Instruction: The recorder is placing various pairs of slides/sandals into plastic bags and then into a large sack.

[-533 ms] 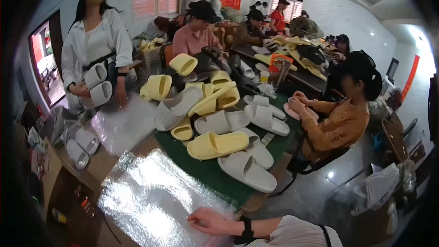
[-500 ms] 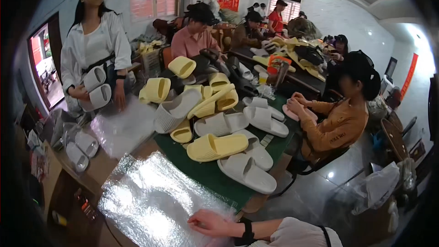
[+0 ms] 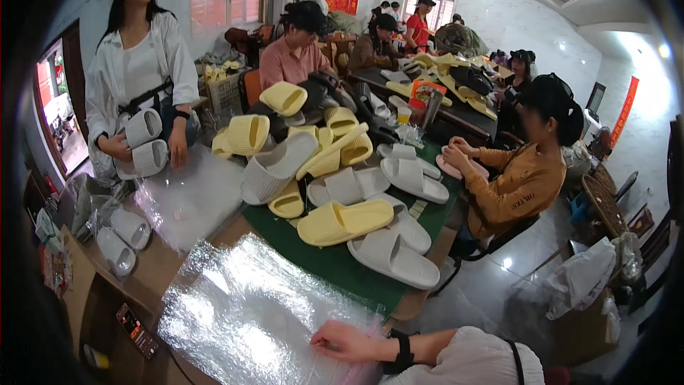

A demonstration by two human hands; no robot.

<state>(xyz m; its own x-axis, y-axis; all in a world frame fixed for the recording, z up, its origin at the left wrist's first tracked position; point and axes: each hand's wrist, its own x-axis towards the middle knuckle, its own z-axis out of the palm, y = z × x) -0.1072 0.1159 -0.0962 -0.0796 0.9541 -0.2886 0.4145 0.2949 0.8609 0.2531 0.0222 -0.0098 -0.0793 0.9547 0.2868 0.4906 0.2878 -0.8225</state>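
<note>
Here we are with our right grip (image 3: 348, 342) low in the view, the forearm coming in from the lower right and lying almost level. The hand stretches leftward at the end of it, back of the hand up, wrist close to straight. A dark wristband (image 3: 403, 351) circles that wrist, and a pale sleeve (image 3: 463, 360) gathers behind it along the forearm.

Look at those fingers: bent inward, loosely bunched, their tips toward the left over the shiny plastic sheet (image 3: 231, 306). We cannot tell whether they pinch an edge of it or merely rest there. That plastic sheet lies beneath the grip and spreads away to its left, throwing back bright patches of light. Our left grip is out of view, so we cannot tell how it stands.

Straight beyond the grip, a green mat (image 3: 313, 265) covers part of the tabletop (image 3: 151, 267), with slippers heaped on it. Nearest to us on the heap we have a yellow slipper (image 3: 345, 222), and right of that, a grey slipper (image 3: 413, 269) with its toe opening toward us. Far to the left of the grip sits a bagged pair of pale slippers (image 3: 117, 242). Beyond and to the right of the grip, a seated co-worker (image 3: 516, 178) has both hands at a pink slipper (image 3: 449, 168).
</note>
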